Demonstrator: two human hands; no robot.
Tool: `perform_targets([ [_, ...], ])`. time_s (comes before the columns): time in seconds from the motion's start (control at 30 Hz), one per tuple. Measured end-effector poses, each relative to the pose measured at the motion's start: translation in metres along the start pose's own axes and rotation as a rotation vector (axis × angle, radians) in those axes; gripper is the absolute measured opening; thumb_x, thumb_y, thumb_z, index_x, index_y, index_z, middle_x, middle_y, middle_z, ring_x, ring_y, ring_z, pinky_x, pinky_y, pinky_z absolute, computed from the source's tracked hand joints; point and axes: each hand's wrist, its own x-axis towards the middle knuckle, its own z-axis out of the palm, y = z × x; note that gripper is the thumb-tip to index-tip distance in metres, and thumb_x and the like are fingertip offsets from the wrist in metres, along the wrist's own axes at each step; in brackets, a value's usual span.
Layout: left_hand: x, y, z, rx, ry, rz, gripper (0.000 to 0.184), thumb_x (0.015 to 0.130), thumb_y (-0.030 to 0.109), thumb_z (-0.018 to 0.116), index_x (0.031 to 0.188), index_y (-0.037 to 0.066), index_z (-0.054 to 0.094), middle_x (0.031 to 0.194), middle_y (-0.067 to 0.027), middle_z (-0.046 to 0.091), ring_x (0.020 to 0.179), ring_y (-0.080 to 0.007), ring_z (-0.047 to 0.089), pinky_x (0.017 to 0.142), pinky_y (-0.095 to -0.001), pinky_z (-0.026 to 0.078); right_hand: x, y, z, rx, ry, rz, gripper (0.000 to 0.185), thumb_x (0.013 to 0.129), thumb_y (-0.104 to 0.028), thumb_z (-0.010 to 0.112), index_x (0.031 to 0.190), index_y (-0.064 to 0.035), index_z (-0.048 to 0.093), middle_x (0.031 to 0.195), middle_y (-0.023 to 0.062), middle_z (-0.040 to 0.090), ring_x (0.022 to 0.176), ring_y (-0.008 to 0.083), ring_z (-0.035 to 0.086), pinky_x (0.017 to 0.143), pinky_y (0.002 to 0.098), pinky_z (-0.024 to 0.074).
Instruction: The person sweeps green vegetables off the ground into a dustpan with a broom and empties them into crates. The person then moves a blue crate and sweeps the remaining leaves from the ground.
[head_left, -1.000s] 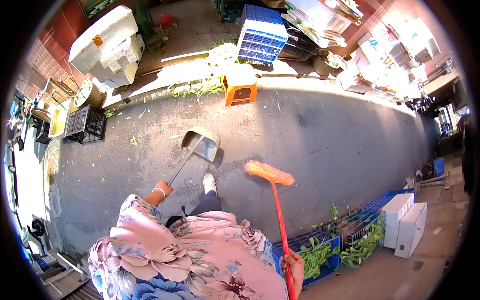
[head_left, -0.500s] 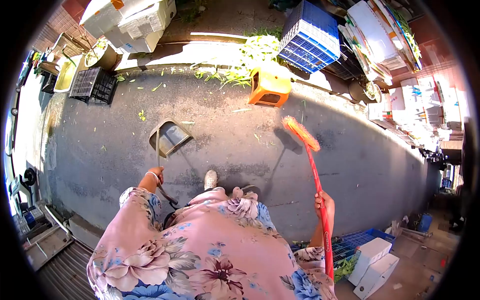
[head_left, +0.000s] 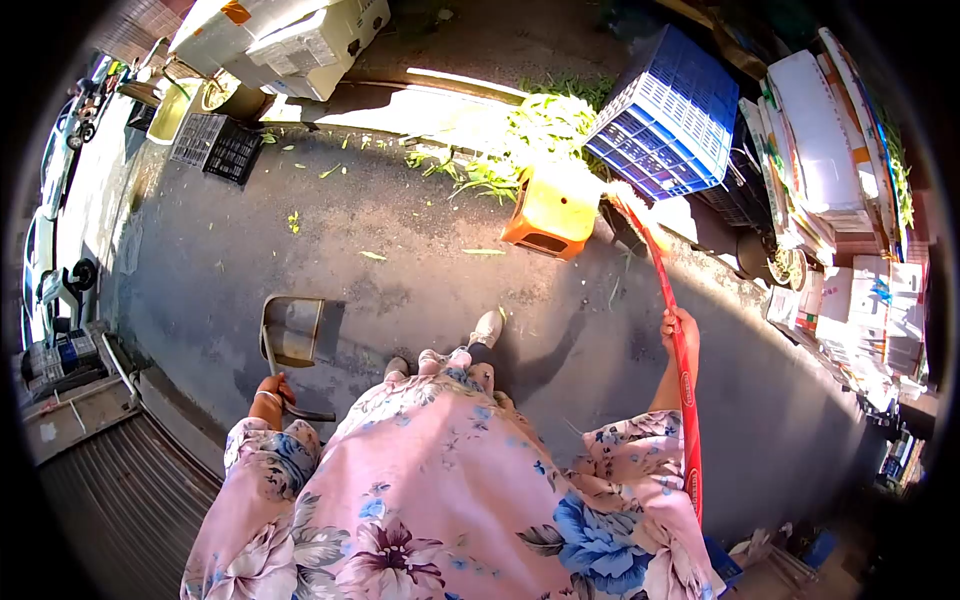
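Observation:
My left hand (head_left: 272, 388) is wrapped round the handle of a long-handled dustpan (head_left: 292, 330), whose pan hangs over the pavement at the lower left. On the right, my right hand (head_left: 680, 330) grips the red handle of a broom (head_left: 689, 400). The broom's bristle head, washed out by bright light, is up beside an orange stool (head_left: 552, 212), close to its right side. Green leaf scraps (head_left: 545, 130) lie heaped behind the stool, with loose leaves scattered on the ground to the left.
A blue crate (head_left: 668, 115) stands behind the stool to the right. White foam boxes (head_left: 300, 50) are at the upper left, near a black crate (head_left: 217, 146). Stacked foam panels (head_left: 820, 140) and more boxes (head_left: 870, 310) line the right side. A corrugated surface (head_left: 130, 500) is at the lower left.
The broom head has moved up toward the kerb, next to the stool. The dustpan has shifted left and closer to my body. The view has turned, and my feet have stepped.

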Motion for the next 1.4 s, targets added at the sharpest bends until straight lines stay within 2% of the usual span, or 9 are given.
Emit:
perform_targets([
  [0.5, -0.001, -0.060, 0.063, -0.120, 0.036, 0.000, 0.032, 0.083, 0.025, 0.046, 0.056, 0.014, 0.033, 0.041, 0.0060, 0.027, 0.032, -0.0068, 0.026, 0.031, -0.0213, 0.024, -0.080, 0.023, 0.033, -0.190, -0.028, 0.373, 0.007, 0.078, -0.013, 0.049, 0.080, -0.0063, 0.045, 0.067, 0.0051, 0.049, 0.042, 0.0041, 0.038, 0.033, 0.0174, 0.0311],
  [0.7, 0.028, -0.060, 0.094, -0.145, -0.090, -0.079, 0.032, 0.084, 0.026, 0.042, 0.056, 0.014, 0.032, 0.040, 0.0063, 0.026, 0.031, -0.0058, 0.025, 0.030, -0.0201, 0.024, -0.109, 0.086, 0.056, 0.093, -0.133, 0.657, 0.011, 0.079, -0.012, 0.048, 0.080, -0.0015, 0.044, 0.070, 0.0068, 0.049, 0.043, 0.0038, 0.038, 0.035, 0.0156, 0.0328],
  [0.77, 0.019, -0.055, 0.106, -0.142, -0.099, -0.108, 0.034, 0.084, 0.026, 0.042, 0.055, 0.015, 0.031, 0.040, 0.0061, 0.025, 0.031, -0.0066, 0.024, 0.031, -0.0204, 0.023, -0.119, 0.110, 0.086, -0.069, -0.221, 0.542, 0.014, 0.081, -0.016, 0.046, 0.080, -0.0021, 0.044, 0.062, 0.0026, 0.046, 0.043, 0.0037, 0.038, 0.036, 0.0155, 0.0322],
  [0.8, 0.017, -0.050, 0.109, -0.134, -0.113, -0.114, 0.034, 0.084, 0.027, 0.042, 0.055, 0.015, 0.031, 0.040, 0.0061, 0.025, 0.032, -0.0070, 0.024, 0.032, -0.0207, 0.022, -0.117, 0.123, 0.097, 0.115, -0.177, 0.746, 0.019, 0.083, -0.022, 0.045, 0.080, -0.0038, 0.044, 0.053, -0.0023, 0.040, 0.041, 0.0037, 0.037, 0.036, 0.0161, 0.0312],
  [0.97, 0.013, -0.028, 0.087, -0.173, -0.113, -0.070, 0.033, 0.084, 0.027, 0.042, 0.055, 0.015, 0.032, 0.040, 0.0061, 0.026, 0.033, -0.0077, 0.024, 0.034, -0.0217, 0.022, -0.129, 0.151, 0.140, -0.141, -0.081, 0.611, 0.022, 0.084, -0.027, 0.044, 0.077, -0.0061, 0.045, 0.047, -0.0049, 0.036, 0.038, 0.0036, 0.034, 0.036, 0.0165, 0.0313],
  [1.07, 0.026, -0.015, 0.052, -0.241, -0.121, -0.068, 0.032, 0.083, 0.027, 0.044, 0.055, 0.016, 0.033, 0.041, 0.0062, 0.027, 0.033, -0.0076, 0.025, 0.034, -0.0213, 0.022, -0.123, 0.146, 0.184, -0.336, 0.026, 0.648, 0.029, 0.083, -0.022, 0.044, 0.101, 0.0016, 0.045, 0.058, -0.0018, 0.040, 0.041, 0.0031, 0.035, 0.036, 0.0158, 0.0316],
  [1.23, 0.029, -0.001, -0.019, -0.360, -0.125, -0.069, 0.032, 0.082, 0.027, 0.046, 0.055, 0.016, 0.033, 0.042, 0.0060, 0.028, 0.033, -0.0074, 0.025, 0.034, -0.0212, 0.021, -0.095, 0.160, 0.210, -0.395, -0.337, 0.783, 0.037, 0.084, -0.021, 0.041, 0.112, 0.0033, 0.037, 0.063, -0.0023, 0.036, 0.043, 0.0022, 0.035, 0.036, 0.0146, 0.0308],
  [1.3, 0.022, 0.002, -0.041, -0.398, -0.082, -0.092, 0.033, 0.082, 0.027, 0.046, 0.055, 0.016, 0.032, 0.041, 0.0061, 0.027, 0.033, -0.0073, 0.025, 0.034, -0.0212, 0.022, -0.104, 0.165, 0.222, 0.241, -0.342, 1.106, 0.040, 0.086, -0.027, 0.039, 0.112, 0.0025, 0.037, 0.062, -0.0017, 0.037, 0.042, 0.0025, 0.035, 0.035, 0.0150, 0.0307],
  [1.4, 0.041, -0.004, -0.075, -0.398, -0.074, -0.114, 0.033, 0.082, 0.027, 0.045, 0.054, 0.016, 0.033, 0.040, 0.0066, 0.027, 0.033, -0.0066, 0.027, 0.033, -0.0211, 0.024, -0.111, 0.168, 0.233, 0.127, -0.197, 1.043, 0.043, 0.086, -0.033, 0.038, 0.112, 0.0013, 0.038, 0.060, -0.0019, 0.037, 0.040, 0.0028, 0.035, 0.035, 0.0167, 0.0315],
])
